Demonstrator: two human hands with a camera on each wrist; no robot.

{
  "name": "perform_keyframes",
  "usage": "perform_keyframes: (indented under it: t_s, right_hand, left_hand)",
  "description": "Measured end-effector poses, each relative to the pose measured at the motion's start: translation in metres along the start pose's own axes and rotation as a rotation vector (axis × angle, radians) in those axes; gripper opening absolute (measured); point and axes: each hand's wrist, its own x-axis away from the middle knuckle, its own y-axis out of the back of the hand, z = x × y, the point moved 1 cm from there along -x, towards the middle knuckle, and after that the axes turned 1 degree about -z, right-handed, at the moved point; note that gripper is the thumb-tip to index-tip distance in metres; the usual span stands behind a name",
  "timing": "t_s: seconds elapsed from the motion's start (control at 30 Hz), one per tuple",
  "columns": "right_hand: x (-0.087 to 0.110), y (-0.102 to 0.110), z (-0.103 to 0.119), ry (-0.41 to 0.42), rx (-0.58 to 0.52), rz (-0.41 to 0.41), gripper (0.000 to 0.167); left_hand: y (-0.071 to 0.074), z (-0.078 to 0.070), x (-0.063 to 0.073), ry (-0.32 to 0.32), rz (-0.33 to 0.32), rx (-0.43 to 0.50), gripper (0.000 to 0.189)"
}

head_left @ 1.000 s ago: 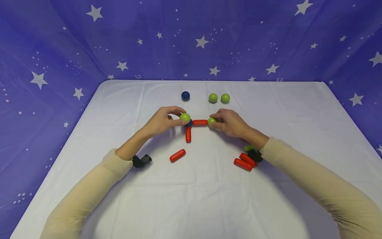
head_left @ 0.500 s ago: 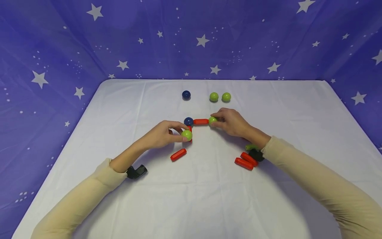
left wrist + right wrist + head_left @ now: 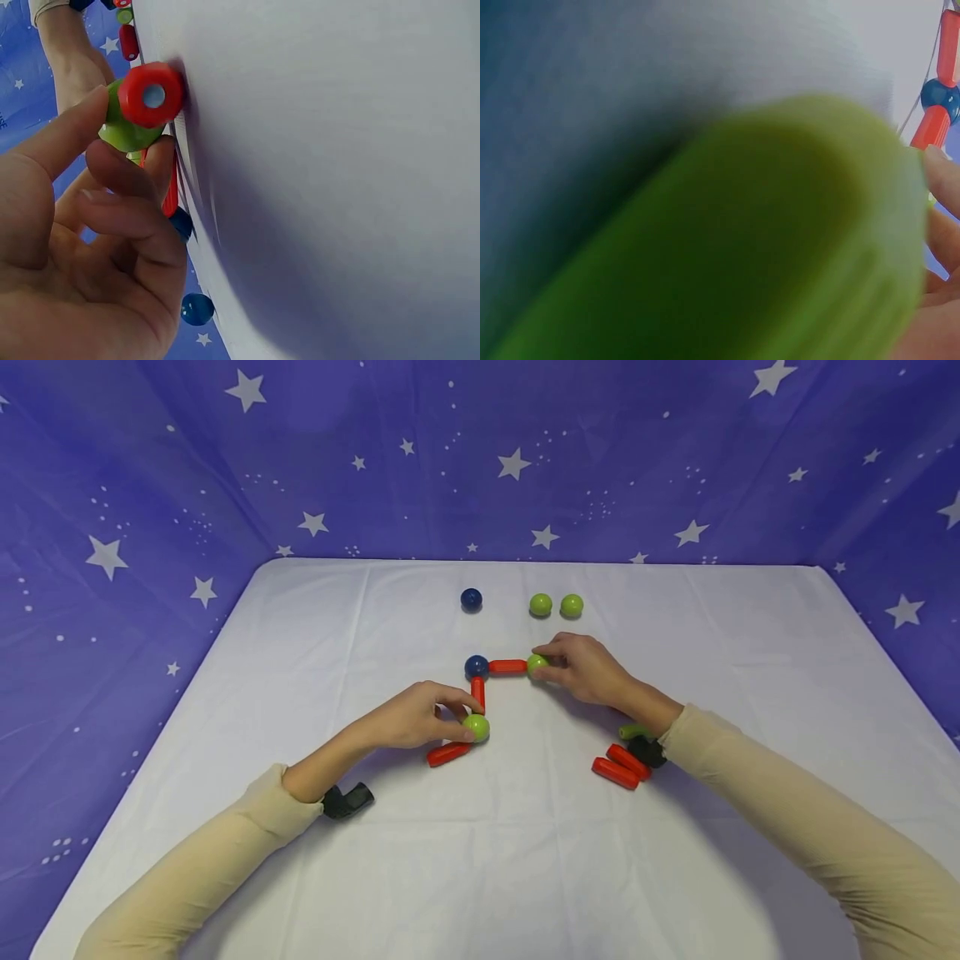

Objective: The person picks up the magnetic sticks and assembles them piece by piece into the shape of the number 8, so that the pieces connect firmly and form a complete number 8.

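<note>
In the head view, my left hand (image 3: 416,718) pinches a lime-green ball (image 3: 477,727) between thumb and fingers, right at the near end of a red rod (image 3: 477,695). That rod runs up to a dark blue ball (image 3: 476,667). From the blue ball a second red rod (image 3: 508,667) extends rightward to another green ball (image 3: 536,665), which my right hand (image 3: 587,670) pinches at its side. A loose red rod (image 3: 448,754) lies beside the left fingertips; in the left wrist view a red rod's end (image 3: 153,95), with a pale round centre, overlaps the held ball.
Farther back sit a blue ball (image 3: 471,600) and two green balls (image 3: 541,604). Below the right wrist lie two red rods (image 3: 615,773) and a green rod (image 3: 632,732), which fills much of the right wrist view, blurred. Black wrist cameras (image 3: 348,801) hang under both wrists.
My left hand has moved the green ball from beside the joined blue ball toward me, down to the near end of the red rod. The right hand stays on its ball.
</note>
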Motion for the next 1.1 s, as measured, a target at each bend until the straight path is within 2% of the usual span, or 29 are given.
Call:
perform_keyframes:
  t_s: [0.53,0.83,0.97,1.1]
  right_hand:
    - [0.001,-0.001,0.000,0.004,-0.003,-0.003,0.044]
    - [0.001,-0.001,-0.002,0.003,-0.002,-0.008,0.043]
    - [0.000,-0.001,-0.002,0.003,-0.002,-0.007,0.043]
    - [0.000,-0.002,-0.002,0.004,-0.002,-0.004,0.043]
  left_hand:
    - [0.001,0.003,0.000,0.016,0.017,0.009,0.034]
    - [0.004,0.004,-0.005,-0.016,0.019,0.053,0.034]
    - [0.006,0.003,-0.012,-0.010,0.024,0.024,0.038]
    - [0.006,0.001,-0.018,0.036,0.047,-0.033,0.041]
